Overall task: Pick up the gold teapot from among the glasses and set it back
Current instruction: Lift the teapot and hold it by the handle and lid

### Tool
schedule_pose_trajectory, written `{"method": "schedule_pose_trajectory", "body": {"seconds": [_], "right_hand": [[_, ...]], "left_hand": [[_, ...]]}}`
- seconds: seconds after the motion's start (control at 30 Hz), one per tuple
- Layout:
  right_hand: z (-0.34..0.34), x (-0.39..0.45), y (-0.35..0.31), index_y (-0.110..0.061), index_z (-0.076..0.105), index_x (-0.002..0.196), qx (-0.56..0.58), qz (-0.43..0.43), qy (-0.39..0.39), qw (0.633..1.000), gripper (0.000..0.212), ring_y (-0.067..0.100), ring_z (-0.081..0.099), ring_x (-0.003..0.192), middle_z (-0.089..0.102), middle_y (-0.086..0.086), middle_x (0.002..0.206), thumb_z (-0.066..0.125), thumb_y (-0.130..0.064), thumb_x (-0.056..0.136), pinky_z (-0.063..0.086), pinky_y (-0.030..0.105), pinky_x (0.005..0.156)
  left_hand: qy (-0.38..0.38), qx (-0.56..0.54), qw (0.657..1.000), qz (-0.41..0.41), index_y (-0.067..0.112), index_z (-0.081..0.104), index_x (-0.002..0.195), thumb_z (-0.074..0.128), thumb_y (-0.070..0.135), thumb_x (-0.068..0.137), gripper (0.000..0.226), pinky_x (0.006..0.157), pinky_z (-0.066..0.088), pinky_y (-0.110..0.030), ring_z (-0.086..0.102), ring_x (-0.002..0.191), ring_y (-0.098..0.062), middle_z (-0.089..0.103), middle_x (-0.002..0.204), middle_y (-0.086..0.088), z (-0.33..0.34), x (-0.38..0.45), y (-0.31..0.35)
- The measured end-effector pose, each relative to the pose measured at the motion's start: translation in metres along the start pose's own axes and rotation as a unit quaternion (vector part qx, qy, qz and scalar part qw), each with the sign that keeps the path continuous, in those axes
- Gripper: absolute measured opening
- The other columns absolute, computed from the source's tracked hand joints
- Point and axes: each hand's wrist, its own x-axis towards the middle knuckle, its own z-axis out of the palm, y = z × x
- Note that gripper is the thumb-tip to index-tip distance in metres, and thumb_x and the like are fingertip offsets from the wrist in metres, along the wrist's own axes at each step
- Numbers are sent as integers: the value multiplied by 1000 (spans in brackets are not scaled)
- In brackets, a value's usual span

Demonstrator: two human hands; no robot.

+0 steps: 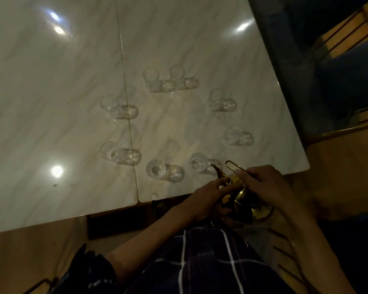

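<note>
desk (72,102): white marble-look top, glossy, lamp glare spots on it; a seam runs from the far edge to the near edge left of centre; rounded near-right corner.
floor (30,257): wood tone, seen below the near desk edge and to the right.
person: forearms enter from the bottom; dark plaid cloth (200,262) with pale lines at the lower middle.
glasses (150,78): eight clear tumblers standing upright on the desk in a rough ring, each apart from the next except the two at the far side, which stand just beside each other; the middle of the ring is bare desk.
nearest glass (198,162): on the desk just beyond the teapot spout, not touching it as far as can be told.
gold teapot (245,200): off the desk, held in the air over the near-right desk edge, outside the ring of glasses; tilted, spout (218,171) pointing toward the desk, thin wire handle (235,167) sticking up and away.
left hand (208,200): cupped against the left side of the teapot body, fingers curled round it below the spout.
right hand (268,187): over the top of the teapot, fingers wrapped round the wire handle near its base.
lighting: dim, teapot lower part is dark and hard to read.
</note>
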Motion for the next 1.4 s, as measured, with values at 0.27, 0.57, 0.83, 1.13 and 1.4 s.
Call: {"method": "schedule_pose_trajectory", "body": {"seconds": [0.27, 0.57, 0.83, 1.13, 1.4], "right_hand": [[-11, 0, -3, -10, 72, 71, -15, -10, -12, 1000, 54, 21, 66, 60, 67, 10, 63, 52, -54, 92, 52, 38, 60], [-19, -6, -8, -13, 72, 68, -20, -5, -17, 1000, 52, 22, 67, 63, 68, 9, 64, 52, -54, 93, 56, 43, 67], [-25, -13, -13, -8, 70, 69, -16, 3, -7, 1000, 52, 26, 66, 62, 68, 13, 65, 54, -50, 94, 53, 40, 63], [-31, -14, -16, -13, 69, 63, -15, 8, -13, 1000, 50, 14, 58, 53, 66, 13, 62, 54, -49, 94, 43, 28, 56], [-33, -12, -19, -13, 71, 65, -17, 0, -4, 1000, 50, 28, 67, 63, 68, 15, 64, 54, -49, 94, 52, 39, 62]], "left_hand": [[13, 5, 1000, 3, 39, 20, 152, 66, 34, 89, 78, 90, 54, -43, 39, 136, -26, 20, 159, -4, -3, 1, 9], [0, -1, 1000, 16, 38, 17, 153, 66, 31, 90, 80, 95, 50, -39, 38, 137, -27, 21, 158, -8, -5, 0, 14], [4, 0, 1000, 30, 38, 20, 152, 66, 33, 90, 78, 91, 52, -38, 39, 135, -27, 24, 157, -8, -6, 4, 16], [0, -2, 999, 39, 36, 20, 153, 64, 34, 91, 76, 93, 52, -41, 39, 135, -27, 26, 155, -10, -11, 6, 19], [2, -8, 999, 44, 37, 19, 153, 63, 33, 91, 76, 92, 50, -37, 40, 134, -26, 25, 155, -11, -15, 7, 18]]}}
